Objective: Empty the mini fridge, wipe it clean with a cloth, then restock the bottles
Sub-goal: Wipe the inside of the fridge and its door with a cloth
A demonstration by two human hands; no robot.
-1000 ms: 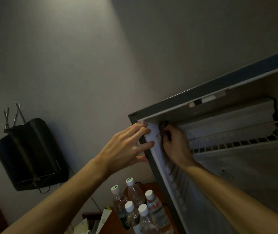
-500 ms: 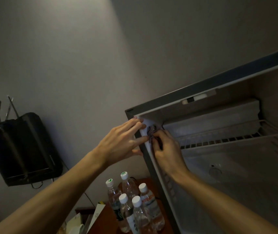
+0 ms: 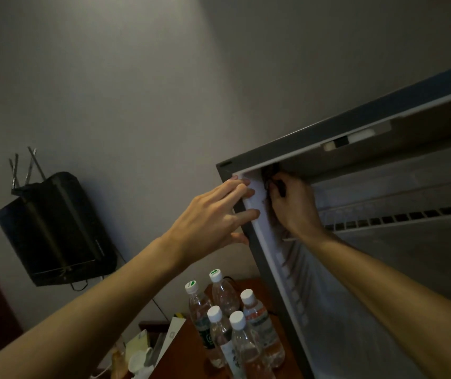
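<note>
My right hand (image 3: 291,203) is wedged into the upper left corner of the mini fridge (image 3: 249,165), hard under its ceiling, bunching a dark cloth (image 3: 269,173) against the side wall. My left hand (image 3: 213,214) lies flat on the outer front edge, its fingers (image 3: 242,188) over the white rim, so that corner is crowded from both sides. Just right of my wrist the wire shelf (image 3: 399,214) crosses the cavity, with the frosted freezer box (image 3: 383,173) filling the space above it. Below the shelf the interior stands open and wide. Outside, five bottles (image 3: 227,324) cluster on the desk (image 3: 183,351) close against the fridge's left wall, blocking a low pass there.
</note>
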